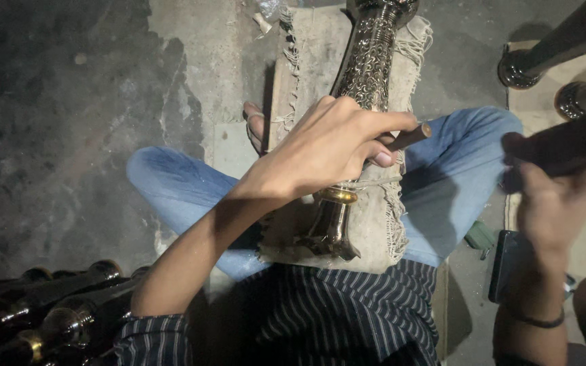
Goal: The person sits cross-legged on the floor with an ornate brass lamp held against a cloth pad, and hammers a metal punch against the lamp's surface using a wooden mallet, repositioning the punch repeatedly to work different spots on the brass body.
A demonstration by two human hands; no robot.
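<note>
At near left lie dark metal tubes with brass collars. The left hand grasps a thin brown rod over the engraved dark metal vase lying on a frayed beige cloth across the lap. At right, the right hand grips a blurred dark handle.

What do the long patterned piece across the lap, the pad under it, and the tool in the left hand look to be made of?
The long piece looks like metal: dark glossy surface, fine chased pattern, a brass-coloured band lower down. The pad looks like coarse woven cloth, beige, with frayed fringe at its edges. The tool in the left hand is a slim brown rod, possibly wood or metal; its blunt end shows, the rest is hidden.
</note>
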